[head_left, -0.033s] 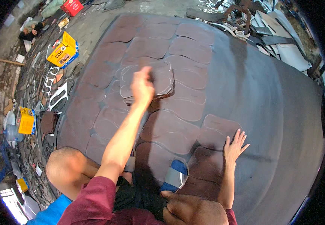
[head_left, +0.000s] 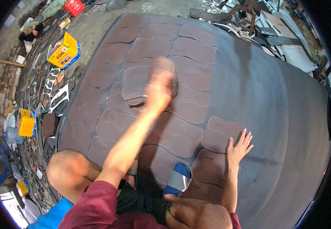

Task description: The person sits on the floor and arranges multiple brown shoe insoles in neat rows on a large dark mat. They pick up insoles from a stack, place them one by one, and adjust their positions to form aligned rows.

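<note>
Brown sole-shaped pieces [head_left: 187, 135] lie in rows on a big dark grey sheet [head_left: 249, 95]. My left hand [head_left: 161, 89] is smeared by motion above a small stack of such pieces [head_left: 135, 84]. It looks closed, with a blurred brown shape beyond its fingers that I cannot make out. My right hand [head_left: 240, 149] lies flat with fingers spread, at the right edge of a brown piece [head_left: 222, 131] and partly on the sheet. Between my arms, my foot in a blue and grey sandal [head_left: 179, 177] stands on the brown pieces.
Yellow and blue boxes [head_left: 64, 51] stand among scraps on the left floor, near a red crate [head_left: 73, 7]. Cut offcuts [head_left: 288, 42] are piled at the far right. Another person's hand [head_left: 34, 33] shows at the far left.
My left hand has moved to the right over the stack, and the blurred brown shape beyond it shows larger. My right hand has barely shifted.
</note>
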